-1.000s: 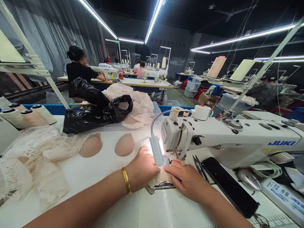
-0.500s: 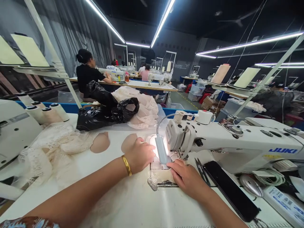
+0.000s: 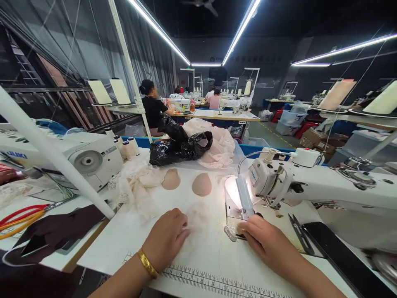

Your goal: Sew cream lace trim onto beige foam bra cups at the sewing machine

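Observation:
My left hand [image 3: 169, 236], with a gold bangle at the wrist, has its fingers curled at the edge of a pale sheer fabric [image 3: 200, 217], which is faint and blurred on the white tabletop. Beside the needle plate of the sewing machine [image 3: 269, 178], my right hand [image 3: 263, 236] has its fingers pressed together; whatever may be between them is hidden. A lit lamp [image 3: 244, 194] on a bendy neck stands just above those fingertips. Two beige bra cups [image 3: 202, 184] [image 3: 171, 179] lie farther back on the table.
Cream lace [image 3: 133, 182] is heaped at the left, by thread cones [image 3: 132, 147]. A black plastic bag [image 3: 180, 145] lies behind. Thread snips [image 3: 300, 234] and a black phone [image 3: 338, 252] are right of my right hand. Another machine [image 3: 87, 159] stands left; a co-worker [image 3: 151, 105] sits ahead.
My left hand has drawn back from the needle area toward the table's front edge, uncovering the second cup. The right hand stays beside the plate. My view has turned left.

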`<state>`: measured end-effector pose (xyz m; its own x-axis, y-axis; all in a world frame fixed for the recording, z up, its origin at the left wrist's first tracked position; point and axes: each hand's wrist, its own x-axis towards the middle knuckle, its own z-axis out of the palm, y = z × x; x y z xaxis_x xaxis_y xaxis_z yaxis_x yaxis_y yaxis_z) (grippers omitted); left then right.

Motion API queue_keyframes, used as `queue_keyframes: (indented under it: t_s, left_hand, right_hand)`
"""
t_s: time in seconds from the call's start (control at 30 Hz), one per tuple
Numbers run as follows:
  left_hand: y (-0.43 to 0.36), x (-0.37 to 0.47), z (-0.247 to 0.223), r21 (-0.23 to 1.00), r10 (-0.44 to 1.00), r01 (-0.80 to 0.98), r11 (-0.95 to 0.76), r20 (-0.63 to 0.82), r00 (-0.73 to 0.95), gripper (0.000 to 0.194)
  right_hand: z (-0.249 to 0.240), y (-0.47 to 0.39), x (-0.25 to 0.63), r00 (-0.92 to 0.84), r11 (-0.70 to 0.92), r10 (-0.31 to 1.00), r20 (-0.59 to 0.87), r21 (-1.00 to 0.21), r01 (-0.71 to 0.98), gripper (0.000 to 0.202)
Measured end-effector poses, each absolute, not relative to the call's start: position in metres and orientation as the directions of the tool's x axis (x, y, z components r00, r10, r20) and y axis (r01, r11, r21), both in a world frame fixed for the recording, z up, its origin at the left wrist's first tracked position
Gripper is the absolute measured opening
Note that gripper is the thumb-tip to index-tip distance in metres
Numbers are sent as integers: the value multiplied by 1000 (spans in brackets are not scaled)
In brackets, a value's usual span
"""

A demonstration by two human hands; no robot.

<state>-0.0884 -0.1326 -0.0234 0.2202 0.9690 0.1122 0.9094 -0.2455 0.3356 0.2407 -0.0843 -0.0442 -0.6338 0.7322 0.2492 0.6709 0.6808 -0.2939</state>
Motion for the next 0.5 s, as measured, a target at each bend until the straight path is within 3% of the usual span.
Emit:
queue_keyframes:
  t_s: [0.13,0.3,0.43,0.5]
  left_hand:
    - [-129,-89,-25,491,956,820,-293,130,264,20]
    - [-136,-83,-14,694,936,639,-331,154,318,23]
    - [-137,-81,-6,843,955,505,-186,34,294,25]
    - [-132,-84,-7,899,965,432,-69,-50,258,34]
  right_hand:
    - [-24,-102,201,-696,774,629,346,-363,519,21]
    - [-28,-98,159,-611,845,525,593,-278,456,41]
    - [-25,-97,145,-548,898,428,719,-269,348,24]
    - [-17,-104,146,-500,913,399,769,-285,291,27]
